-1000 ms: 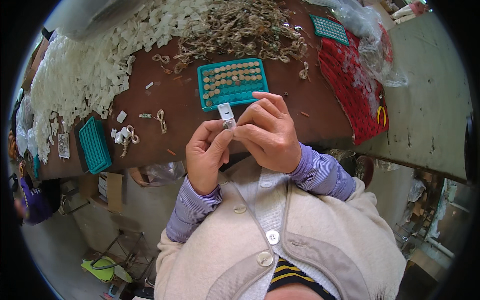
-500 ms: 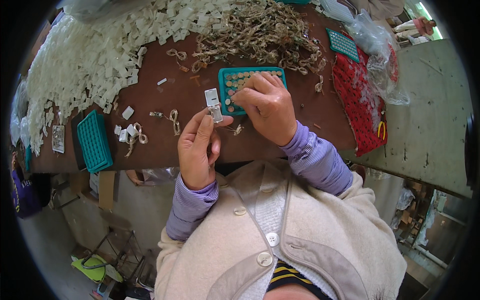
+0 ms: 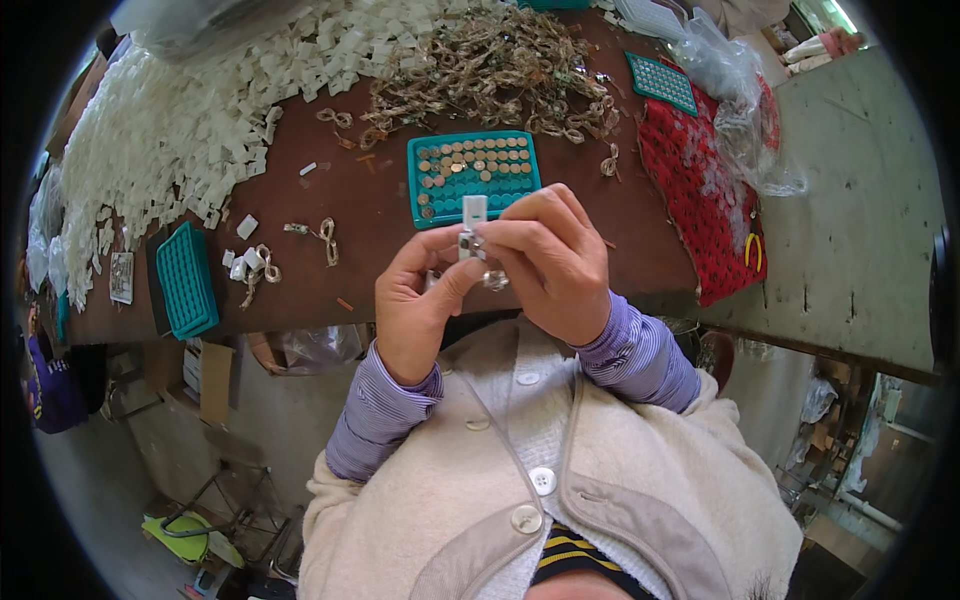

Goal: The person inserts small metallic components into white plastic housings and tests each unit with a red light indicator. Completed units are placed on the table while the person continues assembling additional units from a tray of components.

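My left hand (image 3: 425, 290) holds a small white plastic case (image 3: 474, 209) upright between thumb and fingers, its hinged lid raised. My right hand (image 3: 555, 265) pinches at the case's lower half; whatever is between those fingertips is hidden. Below the fingers dangles a short coil of clear wire (image 3: 494, 281). Just beyond the hands lies a teal tray (image 3: 505, 187) with rows of round, coin-like metal discs (image 3: 485, 155), thinner toward its near side.
A large heap of white plastic cases (image 3: 170, 140) covers the far left, beside a pile of coiled wires (image 3: 480, 75). A teal stack of trays (image 3: 187, 280) stands at left. On the right are red cloth (image 3: 690, 190), yellow-handled pliers (image 3: 752, 250) and another teal tray (image 3: 662, 83).
My right hand has come back from the disc tray to the white case and now meets my left hand. The left hand has shifted right with the case. The view has moved slightly.
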Motion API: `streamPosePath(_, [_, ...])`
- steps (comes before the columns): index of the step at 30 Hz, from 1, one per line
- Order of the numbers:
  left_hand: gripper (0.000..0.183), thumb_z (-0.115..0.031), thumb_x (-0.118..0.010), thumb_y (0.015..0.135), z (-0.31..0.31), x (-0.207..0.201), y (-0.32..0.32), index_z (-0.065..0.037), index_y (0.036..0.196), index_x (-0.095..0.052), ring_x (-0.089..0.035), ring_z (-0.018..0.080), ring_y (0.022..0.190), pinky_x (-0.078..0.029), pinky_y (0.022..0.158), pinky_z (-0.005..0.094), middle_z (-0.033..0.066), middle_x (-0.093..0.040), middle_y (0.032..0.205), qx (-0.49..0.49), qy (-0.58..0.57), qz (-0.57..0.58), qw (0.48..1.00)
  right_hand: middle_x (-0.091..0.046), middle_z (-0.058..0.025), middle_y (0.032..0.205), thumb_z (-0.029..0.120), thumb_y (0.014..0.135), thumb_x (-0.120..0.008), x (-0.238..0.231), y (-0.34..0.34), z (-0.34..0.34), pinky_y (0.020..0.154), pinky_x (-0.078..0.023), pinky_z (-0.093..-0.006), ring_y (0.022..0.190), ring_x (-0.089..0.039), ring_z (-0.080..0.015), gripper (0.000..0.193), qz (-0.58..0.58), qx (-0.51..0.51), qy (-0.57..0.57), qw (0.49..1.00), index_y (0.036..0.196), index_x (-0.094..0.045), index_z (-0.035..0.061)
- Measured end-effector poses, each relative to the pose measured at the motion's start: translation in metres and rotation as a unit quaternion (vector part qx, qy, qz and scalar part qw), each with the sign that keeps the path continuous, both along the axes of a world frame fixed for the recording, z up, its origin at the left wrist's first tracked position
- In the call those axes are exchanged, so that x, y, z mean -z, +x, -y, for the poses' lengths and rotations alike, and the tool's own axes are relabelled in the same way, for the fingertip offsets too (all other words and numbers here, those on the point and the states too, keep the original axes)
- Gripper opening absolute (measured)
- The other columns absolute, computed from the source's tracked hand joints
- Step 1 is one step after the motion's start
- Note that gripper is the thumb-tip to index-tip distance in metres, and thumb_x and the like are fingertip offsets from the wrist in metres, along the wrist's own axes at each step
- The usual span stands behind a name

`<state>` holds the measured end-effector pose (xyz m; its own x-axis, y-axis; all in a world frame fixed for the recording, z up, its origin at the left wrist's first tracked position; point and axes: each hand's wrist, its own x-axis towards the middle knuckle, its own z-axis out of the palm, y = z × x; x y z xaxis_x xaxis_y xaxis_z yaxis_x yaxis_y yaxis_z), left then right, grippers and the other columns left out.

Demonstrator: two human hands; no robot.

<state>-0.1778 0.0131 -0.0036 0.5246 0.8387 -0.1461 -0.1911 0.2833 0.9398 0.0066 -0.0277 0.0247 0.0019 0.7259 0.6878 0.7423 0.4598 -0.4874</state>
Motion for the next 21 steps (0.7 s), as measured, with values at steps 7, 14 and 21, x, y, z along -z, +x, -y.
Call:
streamPosePath(7, [0.025, -0.012, -0.071, 0.106, -0.012, 0.006, -0.017, -0.001, 0.129, -0.070, -0.051, -0.0013, 0.066, -0.037, 0.054, 0.0169, 0.0021, -0.077, 0.101, -0.018, -0.060, 0.031, 0.998, -0.073, -0.0109, 0.097, -0.006, 0.084, -0.077, 0.008, -0.010, -0.013, 0.077, -0.056, -0.0397, 0.086, -0.069, -0.0299, 0.027, -0.111, -0.054, -0.054, 0.991, 0.108, -0.076, 0.0041])
streamPosePath(14, [0.022, -0.015, -0.065, 0.108, -0.033, 0.014, -0.040, -0.002, 0.126, -0.070, -0.045, -0.0009, 0.059, -0.032, 0.050, 0.0173, 0.0039, -0.076, 0.099, -0.087, -0.090, 0.051, 0.991, -0.066, -0.0105, 0.094, 0.002, 0.084, -0.079, 0.031, -0.022, -0.055, 0.082, -0.054, -0.0441, 0.090, -0.065, -0.0325, 0.013, 0.062, 0.013, -0.066, 0.996, 0.096, -0.073, 0.0042])
streamPosePath(21, [0.026, -0.011, -0.078, 0.102, -0.026, 0.007, -0.031, -0.005, 0.127, -0.071, -0.048, -0.0019, 0.066, -0.034, 0.054, 0.0169, -0.0033, -0.072, 0.094, -0.059, -0.058, -0.009, 0.997, -0.065, -0.0114, 0.095, -0.004, 0.082, -0.079, 0.026, -0.021, -0.048, 0.078, -0.054, -0.0422, 0.088, -0.064, -0.0319, 0.021, -0.009, -0.037, -0.046, 0.998, 0.096, -0.065, 0.0038])
